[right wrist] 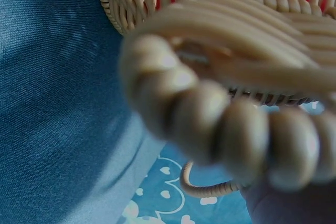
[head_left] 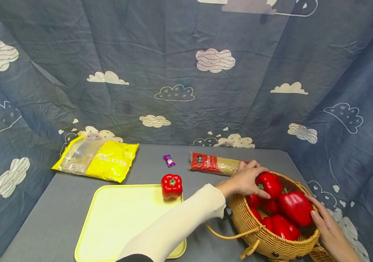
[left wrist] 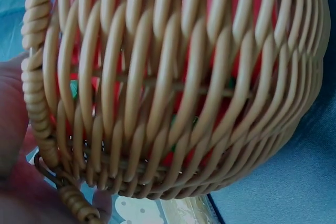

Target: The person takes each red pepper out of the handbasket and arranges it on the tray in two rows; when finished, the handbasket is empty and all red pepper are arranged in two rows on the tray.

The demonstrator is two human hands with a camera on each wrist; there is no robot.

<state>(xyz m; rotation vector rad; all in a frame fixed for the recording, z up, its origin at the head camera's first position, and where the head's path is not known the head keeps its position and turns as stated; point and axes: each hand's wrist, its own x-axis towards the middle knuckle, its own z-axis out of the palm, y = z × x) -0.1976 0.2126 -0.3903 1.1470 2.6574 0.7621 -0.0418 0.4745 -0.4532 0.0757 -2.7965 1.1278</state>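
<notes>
In the head view, my left hand [head_left: 246, 180] reaches over the rim of a wicker basket [head_left: 245, 218] and grips a red bell pepper [head_left: 271, 185], thumb and fingers on opposite sides. Other red peppers lie in the basket, among them a large one [head_left: 296, 207] at the right and one [head_left: 281, 227] near the front. My right hand [head_left: 332, 229] rests on the basket's right rim, its fingers fairly straight beside the large pepper. Close up in the left wrist view is the basket's woven side [left wrist: 157, 87]; blurred wicker loops [right wrist: 220, 114] block much of the right wrist view.
Left of the basket lies a pale yellow tray [head_left: 124, 218], with a red bell pepper [head_left: 171, 186] at its far right corner. Farther back are a yellow pasta bag [head_left: 107, 158], a purple wrapped candy [head_left: 169, 161] and a red noodle packet [head_left: 215, 164]. A cloud-print curtain [head_left: 186, 65] backs the table.
</notes>
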